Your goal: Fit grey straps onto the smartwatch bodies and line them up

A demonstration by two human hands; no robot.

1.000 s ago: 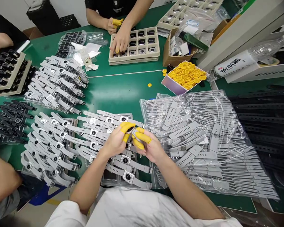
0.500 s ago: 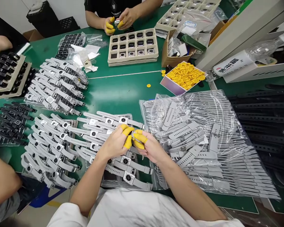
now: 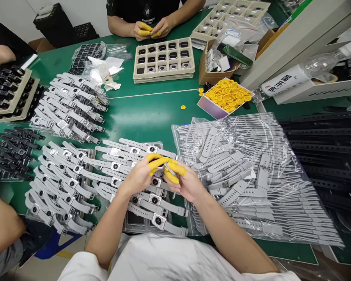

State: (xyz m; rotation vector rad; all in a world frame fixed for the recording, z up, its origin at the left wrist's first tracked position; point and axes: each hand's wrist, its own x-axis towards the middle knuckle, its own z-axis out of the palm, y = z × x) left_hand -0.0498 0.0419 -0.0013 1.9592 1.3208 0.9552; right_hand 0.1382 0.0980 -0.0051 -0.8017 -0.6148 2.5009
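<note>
Green tabletop (image 3: 146,113) carries the whole workstation, seen from above the worker's own forearms. Left hand (image 3: 139,177) and right hand (image 3: 185,183) meet at the centre of the view, both wearing yellow finger cots; their fingers (image 3: 158,162) are pinched narrow on a small grey watch piece (image 3: 167,168) held just above the tabletop, its exact form mostly hidden by the fingertips. Directly beneath the hands, running toward 6 o'clock, lie assembled grey watches (image 3: 152,199) in overlapping rows. More rows of grey watches (image 3: 61,183) sit at 8 o'clock and a further stack (image 3: 73,105) at 10 o'clock. Black watches (image 3: 14,152) lie at 9 o'clock, near the left edge. At 3 o'clock, just beside the right hand, clear bags of grey straps (image 3: 245,175) spread across the surface, with black straps (image 3: 324,156) beyond them at the right edge. A box of yellow finger cots (image 3: 226,95) stands at 1 o'clock, one loose cot (image 3: 183,107) near it. At 12 o'clock a compartment tray of watch bodies (image 3: 163,60) rests in front of a co-worker's hands (image 3: 152,29), which are brought together on a small part. Another person's arm (image 3: 2,226) shows at 8 o'clock, at the tabletop's near edge.
</note>
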